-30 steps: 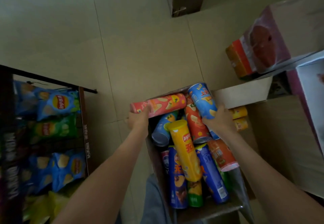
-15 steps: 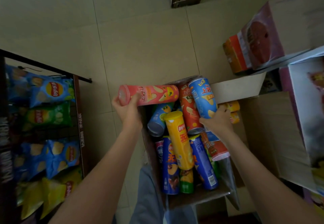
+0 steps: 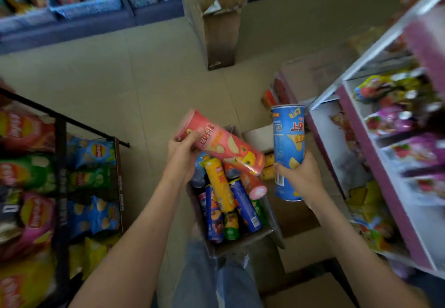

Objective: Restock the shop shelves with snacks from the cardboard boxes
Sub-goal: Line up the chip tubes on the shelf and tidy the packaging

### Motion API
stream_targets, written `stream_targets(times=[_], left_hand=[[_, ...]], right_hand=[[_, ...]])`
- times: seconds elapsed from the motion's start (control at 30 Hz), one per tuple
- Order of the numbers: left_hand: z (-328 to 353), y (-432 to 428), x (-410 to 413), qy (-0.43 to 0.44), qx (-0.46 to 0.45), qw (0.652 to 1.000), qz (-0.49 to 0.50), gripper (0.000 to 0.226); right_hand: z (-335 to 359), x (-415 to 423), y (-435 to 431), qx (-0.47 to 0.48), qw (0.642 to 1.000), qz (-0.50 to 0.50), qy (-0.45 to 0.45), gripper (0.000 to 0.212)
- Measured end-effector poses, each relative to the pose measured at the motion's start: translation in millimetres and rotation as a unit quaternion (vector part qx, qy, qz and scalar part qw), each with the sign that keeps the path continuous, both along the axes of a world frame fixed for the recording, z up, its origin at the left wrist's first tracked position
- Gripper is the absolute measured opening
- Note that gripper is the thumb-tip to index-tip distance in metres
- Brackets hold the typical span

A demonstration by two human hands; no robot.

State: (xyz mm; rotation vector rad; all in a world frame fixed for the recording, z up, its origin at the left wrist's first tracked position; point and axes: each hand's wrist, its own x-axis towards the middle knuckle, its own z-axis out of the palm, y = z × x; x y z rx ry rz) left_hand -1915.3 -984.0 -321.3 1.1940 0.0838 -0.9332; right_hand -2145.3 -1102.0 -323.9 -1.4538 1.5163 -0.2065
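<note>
Two cans held up over the cardboard box (image 3: pixel 242 244)

The left hand (image 3: pixel 181 153) grips a pink can (image 3: pixel 221 142), tilted, just above the box; the right hand (image 3: pixel 301 177) grips a blue can (image 3: pixel 288 148), upright, above the box's right side; more cans lie in the box, a yellow can (image 3: pixel 219 185) on top; a rack of chip bags (image 3: pixel 91 180) stands left of the box.

Head-height view, steeply down, close.
</note>
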Motion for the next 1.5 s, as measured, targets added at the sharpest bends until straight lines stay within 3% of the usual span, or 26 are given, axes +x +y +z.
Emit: stream_targets(times=[0.13, 0.2, 0.37, 0.47, 0.6, 0.7, 0.8, 0.97, 1.03, 1.2, 1.27, 1.37, 1.5], left_hand=[[63.9, -21.4, -62.8, -0.006, 0.002, 0.991, -0.136, 0.016], [90.8, -28.5, -99.3, 0.003, 0.003, 0.981, -0.194, 0.024], [154.9, -27.3, -195.5, -0.009, -0.051, 0.94, -0.338, 0.032], [188.8, -11.2, -262.6, -0.003, -0.06, 0.913, -0.403, 0.023], [221.9, 22.4, -350.9, 0.012, -0.065, 0.87, -0.489, 0.028], [246.5, 51.5, -413.2, -0.007, -0.078, 0.828, -0.555, 0.04], [266.7, 88.7, -484.4, -0.027, -0.099, 0.778, -0.62, 0.028], [286.1, 179.0, -616.7, -0.093, -0.152, 0.716, -0.675, 0.046], [289.6, 218.8, -666.1, -0.122, -0.179, 0.668, -0.712, 0.053], [306.7, 303.8, -776.1, -0.173, -0.266, 0.514, -0.797, 0.098], [319.6, 329.8, -809.6, -0.174, -0.321, 0.485, -0.795, 0.094], [336.6, 356.5, -855.0, -0.179, -0.377, 0.482, -0.77, 0.085], [367.1, 386.1, -927.6, -0.208, -0.448, 0.42, -0.762, 0.076]], right_hand=[[72.5, -60.5, 21.5, 0.005, 0.996, -0.069, -0.055, 0.05], [105.0, -93.5, 40.9, 0.012, 0.99, -0.105, -0.089, 0.046], [168.6, -178.0, 110.2, -0.029, 0.977, -0.193, -0.084, 0.08], [206.4, -228.7, 157.1, -0.06, 0.963, -0.252, -0.079, 0.059], [236.8, -299.6, 220.8, -0.103, 0.935, -0.33, -0.084, 0.059], [255.4, -350.7, 266.3, -0.129, 0.906, -0.39, -0.098, 0.062], [273.1, -399.6, 313.7, -0.17, 0.884, -0.423, -0.105, 0.061], [290.1, -500.0, 411.9, -0.261, 0.849, -0.437, -0.142, 0.094], [294.4, -545.6, 456.2, -0.296, 0.838, -0.436, -0.146, 0.1], [307.7, -651.9, 556.0, -0.331, 0.805, -0.472, -0.14, 0.1], [314.2, -686.1, 585.9, -0.35, 0.789, -0.488, -0.13, 0.1], [331.7, -724.9, 614.6, -0.381, 0.772, -0.496, -0.117, 0.098], [356.9, -787.8, 654.8, -0.415, 0.72, -0.546, -0.11, 0.096]])
